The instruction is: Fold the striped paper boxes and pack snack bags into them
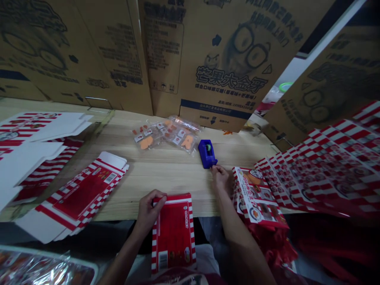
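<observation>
My left hand (pixel 150 209) is closed on the top left corner of a red and white striped box (pixel 173 233) that stands against the table's near edge. My right hand (pixel 220 176) reaches forward with its fingers pinched at the front of a blue tape dispenser (pixel 207 153) on the wooden table (pixel 166 174). What the fingertips pinch is too small to make out. Beyond the dispenser lie clear bags of orange candy (pixel 168 134).
Flattened striped cartons lie at the left (pixel 80 196) and far left (pixel 32 146). A long stack of finished striped boxes (pixel 320 174) fills the right side. Large brown cardboard cartons (pixel 208 59) wall off the back of the table.
</observation>
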The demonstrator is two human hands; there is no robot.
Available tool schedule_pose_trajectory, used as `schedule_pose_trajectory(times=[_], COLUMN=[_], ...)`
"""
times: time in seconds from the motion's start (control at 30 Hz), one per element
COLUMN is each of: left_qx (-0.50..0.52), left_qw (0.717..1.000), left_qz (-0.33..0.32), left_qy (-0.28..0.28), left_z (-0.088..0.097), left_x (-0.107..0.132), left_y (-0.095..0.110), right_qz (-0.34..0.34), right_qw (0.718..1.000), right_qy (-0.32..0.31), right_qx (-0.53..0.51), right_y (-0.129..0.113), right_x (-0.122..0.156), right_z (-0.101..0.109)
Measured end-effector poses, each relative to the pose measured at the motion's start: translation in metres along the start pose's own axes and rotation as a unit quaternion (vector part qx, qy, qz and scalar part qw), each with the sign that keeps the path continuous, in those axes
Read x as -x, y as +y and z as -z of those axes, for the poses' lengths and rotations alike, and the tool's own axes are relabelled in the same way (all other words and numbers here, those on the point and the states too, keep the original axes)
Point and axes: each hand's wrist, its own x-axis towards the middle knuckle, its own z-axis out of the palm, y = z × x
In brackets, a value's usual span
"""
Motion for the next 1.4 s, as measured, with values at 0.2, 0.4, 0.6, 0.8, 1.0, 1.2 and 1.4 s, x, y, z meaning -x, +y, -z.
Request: schedule_pose_trajectory(times=[0.2, 0.4, 0.6, 0.8, 1.0, 1.2, 1.4], left_qx=[0.006, 0.020, 0.019, 0.021, 0.023, 0.044, 0.060], left_qw=[1.000, 0.999, 0.999, 0.999, 1.000, 0.999, 0.998], left_qz=[0.005, 0.011, -0.001, 0.010, 0.001, -0.020, 0.012], left_qy=[-0.008, -0.038, -0.044, -0.022, -0.021, -0.021, 0.002], left_z=[-0.003, -0.009, -0.008, -0.005, -0.003, 0.000, -0.002], left_x=[0.000, -0.003, -0.002, -0.001, 0.000, 0.007, 0.017], left_y=[0.009, 0.011, 0.020, 0.019, 0.019, 0.022, 0.021], right_qz=[-0.015, 0.131, 0.220, 0.297, 0.078, -0.241, -0.321], right_qw=[0.997, 0.745, 0.510, 0.549, 0.692, 0.726, 0.729], right_qy=[-0.047, -0.648, -0.779, -0.647, -0.680, -0.644, -0.601], right_qx=[-0.057, 0.089, 0.289, 0.438, 0.229, -0.010, -0.063], right_y=[-0.031, -0.120, -0.155, -0.154, -0.119, -0.087, -0.087], right_x=[0.024, 0.038, 0.043, 0.062, 0.055, 0.069, 0.078], right_z=[-0.001, -0.041, -0.096, -0.099, -0.083, -0.075, -0.071])
